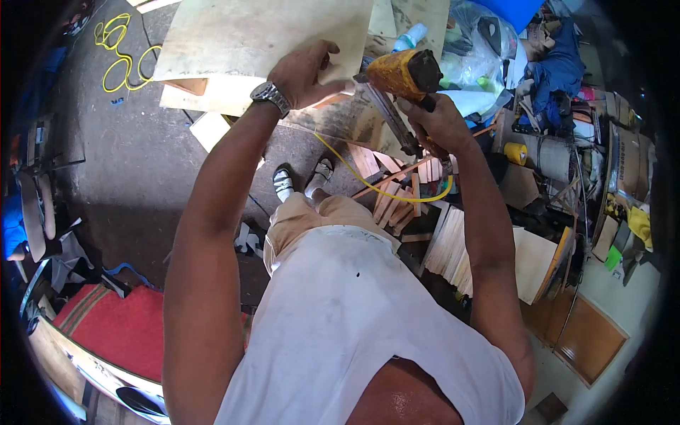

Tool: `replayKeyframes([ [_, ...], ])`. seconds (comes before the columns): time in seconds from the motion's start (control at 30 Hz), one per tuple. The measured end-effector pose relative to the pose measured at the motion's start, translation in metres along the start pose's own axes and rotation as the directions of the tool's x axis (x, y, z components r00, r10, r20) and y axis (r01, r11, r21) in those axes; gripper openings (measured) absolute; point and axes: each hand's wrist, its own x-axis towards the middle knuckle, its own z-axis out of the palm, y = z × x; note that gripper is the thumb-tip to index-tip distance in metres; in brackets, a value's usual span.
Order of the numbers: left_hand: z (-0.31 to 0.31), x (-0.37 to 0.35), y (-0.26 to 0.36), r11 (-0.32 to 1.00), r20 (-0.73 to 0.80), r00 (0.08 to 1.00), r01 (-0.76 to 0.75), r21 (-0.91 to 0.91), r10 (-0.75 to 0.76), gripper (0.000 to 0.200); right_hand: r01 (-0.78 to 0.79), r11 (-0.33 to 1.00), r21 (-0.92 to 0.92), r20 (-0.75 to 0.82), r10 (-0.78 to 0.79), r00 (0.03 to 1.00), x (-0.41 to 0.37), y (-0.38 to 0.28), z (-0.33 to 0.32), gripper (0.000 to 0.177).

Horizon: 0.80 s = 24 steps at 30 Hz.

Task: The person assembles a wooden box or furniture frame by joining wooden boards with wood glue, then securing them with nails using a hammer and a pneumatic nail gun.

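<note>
My right hand (pixel 440 126) is wrapped round the handle of an orange-yellow air nail gun (pixel 398 74). The gun's nose points left, close to the right edge of a large plywood sheet (pixel 241 42). From the gun's lower end a yellow air hose (pixel 354 168) loops down and to the left. My left hand (pixel 304 74), with a metal wristwatch (pixel 271 98) at the wrist, is at the sheet's near edge, fingers and thumb apart. Whether its palm presses on the wood is hard to see.
Cut wood strips (pixel 398 202) lie on the floor below the gun, beside stacked boards (pixel 453 244). A clear plastic bag (pixel 478 53) and mixed clutter fill the right side. More yellow hose (pixel 117 67) coils on the floor at upper left. A red cloth (pixel 117 326) lies at lower left.
</note>
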Motion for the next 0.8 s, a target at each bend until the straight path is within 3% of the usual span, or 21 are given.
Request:
replayKeyframes([
  [0.07,0.001,0.005,-0.003,0.986,-0.055,0.995,0.079,-0.150,-0.088,0.054,0.027,0.995,-0.094,-0.015,-0.028,0.999,0.002,-0.006,-0.001,0.047],
  [0.17,0.002,0.007,-0.008,0.974,-0.099,0.988,0.095,-0.206,-0.117,0.045,0.061,0.991,-0.119,-0.011,-0.063,0.998,-0.001,-0.020,0.004,0.042],
  [0.33,0.004,0.008,-0.015,0.956,-0.158,0.981,0.062,-0.288,-0.112,0.048,0.157,0.965,-0.210,-0.043,-0.170,0.985,0.004,-0.025,0.007,0.046],
  [0.5,0.004,0.008,-0.015,0.951,-0.189,0.975,0.054,-0.306,-0.116,0.048,0.063,0.956,-0.285,-0.076,-0.088,0.993,-0.001,-0.050,0.010,0.052],
  [0.8,-0.002,0.007,-0.011,0.937,-0.154,0.976,0.097,-0.334,-0.156,0.047,-0.043,0.975,-0.220,-0.013,0.041,0.999,0.000,-0.038,0.004,0.055],
])
